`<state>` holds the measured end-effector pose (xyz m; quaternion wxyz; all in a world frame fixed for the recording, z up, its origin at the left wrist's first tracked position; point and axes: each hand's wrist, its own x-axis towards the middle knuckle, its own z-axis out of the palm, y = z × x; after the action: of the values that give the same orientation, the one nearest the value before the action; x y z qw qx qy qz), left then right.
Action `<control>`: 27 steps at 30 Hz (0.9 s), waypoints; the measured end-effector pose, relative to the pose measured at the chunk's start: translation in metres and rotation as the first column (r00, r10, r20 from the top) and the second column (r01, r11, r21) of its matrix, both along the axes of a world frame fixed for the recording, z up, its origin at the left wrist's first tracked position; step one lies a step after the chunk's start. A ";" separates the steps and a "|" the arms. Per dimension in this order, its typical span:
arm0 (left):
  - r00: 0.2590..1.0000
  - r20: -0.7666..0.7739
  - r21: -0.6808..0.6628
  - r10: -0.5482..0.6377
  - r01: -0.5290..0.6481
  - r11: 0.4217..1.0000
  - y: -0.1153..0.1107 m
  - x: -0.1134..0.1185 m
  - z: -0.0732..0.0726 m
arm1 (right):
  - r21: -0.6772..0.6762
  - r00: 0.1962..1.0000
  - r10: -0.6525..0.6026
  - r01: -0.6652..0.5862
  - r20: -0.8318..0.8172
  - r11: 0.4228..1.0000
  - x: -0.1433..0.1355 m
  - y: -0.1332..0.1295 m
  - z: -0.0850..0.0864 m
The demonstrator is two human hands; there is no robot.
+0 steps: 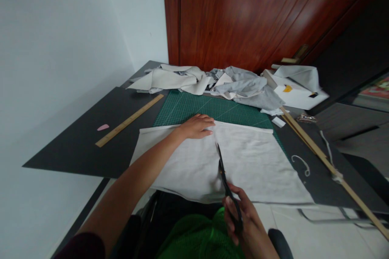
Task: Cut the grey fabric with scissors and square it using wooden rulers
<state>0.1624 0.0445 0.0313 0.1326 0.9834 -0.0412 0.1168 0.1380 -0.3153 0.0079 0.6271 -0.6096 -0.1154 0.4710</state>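
Note:
A wide piece of white fabric [258, 162] lies across the front of the table, its far edge folded over. My left hand [197, 126] rests flat on that far edge, fingers stretched out to the right. Black-handled scissors [223, 174] are in my right hand [243, 214], whose fingers are wrapped through the handles. Their blades point away from me, over the middle of the cloth and a little short of my left hand. Whether the blades are into the fabric I cannot tell.
Under the fabric is a green cutting mat [194, 107] on the dark table [75, 137]. A wooden ruler [129, 120] and a pink piece [103, 127] lie left. Crumpled cloth [243, 83] and a white box [299, 89] stand behind. Long wooden strips [322, 156] cross the right side.

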 end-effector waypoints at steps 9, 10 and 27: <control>1.000 -0.014 0.036 0.021 -0.020 0.999 -0.003 -0.001 0.003 | -0.048 0.997 -0.011 0.015 0.070 0.999 -0.001 -0.007 -0.003; 1.000 -0.014 0.039 0.021 -0.020 0.999 -0.003 -0.001 0.003 | -0.046 0.997 -0.015 0.018 0.072 0.999 -0.001 -0.007 -0.003; 1.000 0.014 0.091 0.021 -0.023 0.996 -0.003 0.000 0.000 | -0.032 0.988 -0.113 0.110 -0.108 0.993 0.005 -0.002 0.003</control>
<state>0.1624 0.0419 0.0313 0.0862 0.9880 -0.0365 0.1227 0.1425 -0.3169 0.0109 0.6499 -0.5963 -0.0403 0.4694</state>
